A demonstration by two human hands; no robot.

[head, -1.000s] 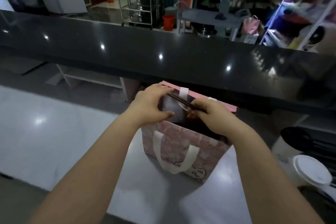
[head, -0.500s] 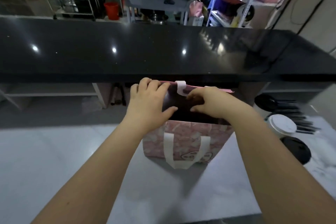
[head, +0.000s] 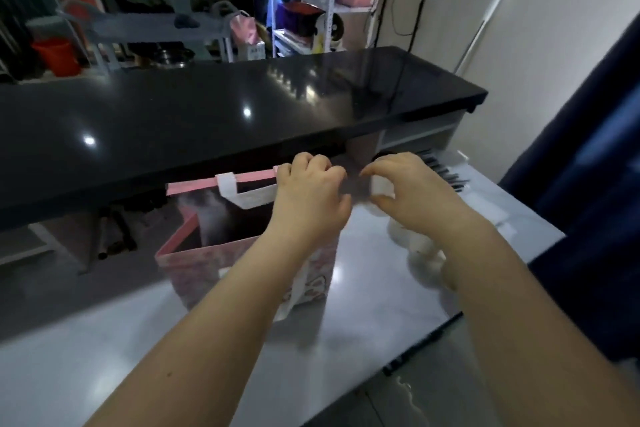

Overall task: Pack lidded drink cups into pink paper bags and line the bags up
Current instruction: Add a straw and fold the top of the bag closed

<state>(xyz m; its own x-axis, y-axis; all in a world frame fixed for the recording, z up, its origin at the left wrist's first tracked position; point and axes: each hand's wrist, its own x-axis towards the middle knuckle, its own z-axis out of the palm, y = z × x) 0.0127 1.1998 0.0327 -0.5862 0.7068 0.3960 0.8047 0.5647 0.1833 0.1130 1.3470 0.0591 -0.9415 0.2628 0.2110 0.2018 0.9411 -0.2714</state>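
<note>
A pink paper bag (head: 194, 263) with white handles stands open on the pale table (head: 363, 305), its dark inside showing. My left hand (head: 311, 194) sits at the bag's top right corner, fingers curled over the rim. Just right of the bag, my right hand (head: 408, 187) curls down over a white lidded cup (head: 381, 188), thumb and fingers around its top. More white cups (head: 420, 246) stand blurred beneath my right wrist. What lies inside the bag is hidden.
A raised black counter (head: 207, 114) runs across right behind the bag. Dark straws (head: 445, 173) lie at the table's far right. A dark blue curtain (head: 588, 184) hangs to the right, past the table's edge. Shelves and carts stand beyond the counter.
The view has swung right. My right hand left the bag's opening and moved right onto a white cup. My left hand slid to the bag's right corner.
</note>
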